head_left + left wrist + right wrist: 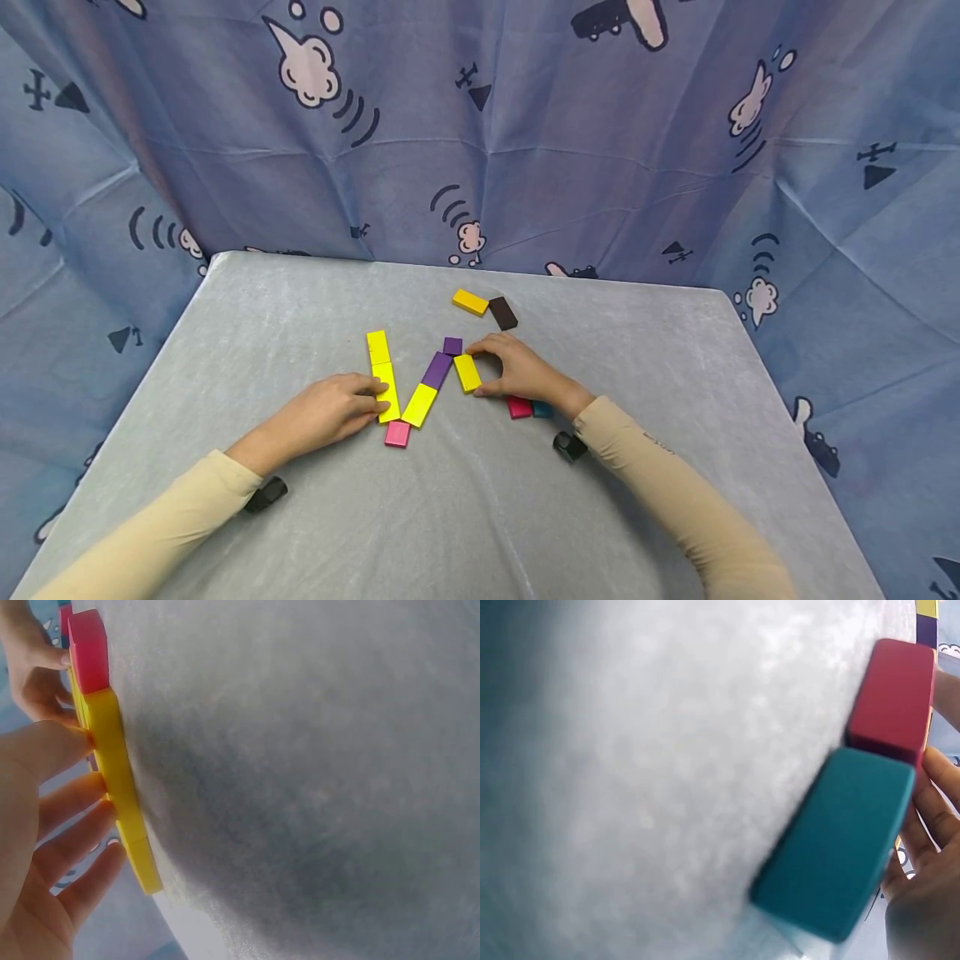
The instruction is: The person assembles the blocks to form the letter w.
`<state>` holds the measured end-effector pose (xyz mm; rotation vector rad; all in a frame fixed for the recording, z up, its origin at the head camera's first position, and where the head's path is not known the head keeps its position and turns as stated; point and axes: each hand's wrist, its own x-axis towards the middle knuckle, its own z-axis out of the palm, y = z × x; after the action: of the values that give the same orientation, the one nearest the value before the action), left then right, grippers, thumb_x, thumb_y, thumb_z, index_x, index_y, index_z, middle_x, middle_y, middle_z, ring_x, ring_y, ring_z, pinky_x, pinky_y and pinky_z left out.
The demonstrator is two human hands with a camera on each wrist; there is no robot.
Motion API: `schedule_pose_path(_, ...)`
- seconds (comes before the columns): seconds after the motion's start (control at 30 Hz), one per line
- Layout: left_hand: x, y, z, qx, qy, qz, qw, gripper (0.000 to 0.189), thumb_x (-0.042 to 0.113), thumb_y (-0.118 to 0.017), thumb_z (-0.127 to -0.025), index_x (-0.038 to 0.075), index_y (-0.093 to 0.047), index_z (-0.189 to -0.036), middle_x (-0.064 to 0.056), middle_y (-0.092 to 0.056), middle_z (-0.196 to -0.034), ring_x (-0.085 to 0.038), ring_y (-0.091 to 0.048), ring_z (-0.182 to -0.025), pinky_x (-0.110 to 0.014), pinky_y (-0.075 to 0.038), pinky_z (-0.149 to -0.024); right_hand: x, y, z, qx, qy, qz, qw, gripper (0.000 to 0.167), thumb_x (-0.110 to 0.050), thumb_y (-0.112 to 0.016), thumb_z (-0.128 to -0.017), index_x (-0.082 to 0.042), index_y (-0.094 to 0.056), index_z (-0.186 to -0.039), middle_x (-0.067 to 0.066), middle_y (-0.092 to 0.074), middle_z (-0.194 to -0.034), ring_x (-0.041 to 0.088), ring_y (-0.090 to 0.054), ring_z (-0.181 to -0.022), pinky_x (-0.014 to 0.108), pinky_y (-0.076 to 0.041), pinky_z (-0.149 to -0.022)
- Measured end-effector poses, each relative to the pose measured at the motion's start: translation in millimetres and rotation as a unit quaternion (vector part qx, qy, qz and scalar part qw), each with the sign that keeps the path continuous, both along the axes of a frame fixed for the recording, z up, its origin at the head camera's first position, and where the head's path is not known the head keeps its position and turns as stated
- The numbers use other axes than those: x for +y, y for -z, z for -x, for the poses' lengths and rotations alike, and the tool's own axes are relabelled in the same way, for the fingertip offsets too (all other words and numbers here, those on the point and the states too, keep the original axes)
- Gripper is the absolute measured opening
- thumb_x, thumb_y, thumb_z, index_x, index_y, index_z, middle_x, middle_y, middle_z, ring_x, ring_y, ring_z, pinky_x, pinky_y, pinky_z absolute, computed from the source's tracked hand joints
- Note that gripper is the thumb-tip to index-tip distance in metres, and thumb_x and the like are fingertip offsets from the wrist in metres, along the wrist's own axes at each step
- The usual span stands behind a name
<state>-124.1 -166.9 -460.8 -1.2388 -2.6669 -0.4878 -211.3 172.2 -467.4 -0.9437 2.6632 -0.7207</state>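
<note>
- Right hand (pixel 521 371): thumb and finger pinched on a loose yellow rectangular block (pixel 467 373), tilted a bit, right next to the purple rectangular block (pixel 437 371). Can't tell if their corners touch.
- Left hand (pixel 322 414): fingers apart, tips just resting on the nearer yellow rectangular block (pixel 384 374) of the left row, not wrapped round it. A second yellow block (pixel 378 347) butts onto its far end.
- The slanted row goes bright yellow block (pixel 419 405), then the purple one, then a small purple block (pixel 453 346). The two rows come together at the near end, above a pink block (pixel 397 434), and open out into a V of bare cloth.
- Tight bit: a red block (pixel 894 697) and teal block (pixel 838 840) sit side by side under the right hand and wrist, so low room there is limited.
- Toward the back edge, an orange-yellow block (pixel 470 302) lies beside a dark brown one (pixel 503 313), blue patterned curtain (pixel 420 108) behind.
- Loads of grey cloth-covered table (pixel 300 308) left, right and in front; side edges are well away from both hands.
</note>
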Motion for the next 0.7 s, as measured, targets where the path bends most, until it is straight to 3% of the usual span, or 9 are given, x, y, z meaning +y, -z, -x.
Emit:
schedule_pose_path(0.4,0.2,1.4,1.0,0.021,0.011,-0.006,0.9997,0.021,0.017,-0.079,-0.083,0.014,-0.078,-0.104,-0.006,-0.072,-0.114,-0.024,-0.069,-0.107,-0.041,-0.058,-0.094,3,-4.1,-1.9,-0.022,0.006,0.007,0.9997,0.074,-0.038,-0.087,-0.074,-0.015,-0.056,-0.137,0.001,-0.062,-0.129,0.018,-0.054,-0.121,0.041,-0.043,-0.112)
schedule_pose_path(0.7,-0.3,2.6,1.0,0.017,0.010,-0.007,0.9998,0.022,0.017,-0.079,-0.083,0.014,-0.078,-0.105,-0.006,-0.072,-0.114,-0.024,-0.069,-0.107,-0.041,-0.058,-0.095,24,-12.6,2.5,-0.048,0.060,0.047,0.9959,0.068,-0.030,-0.085,-0.078,-0.014,-0.056,-0.138,0.003,-0.064,-0.129,0.023,-0.057,-0.122,0.046,-0.045,-0.112)
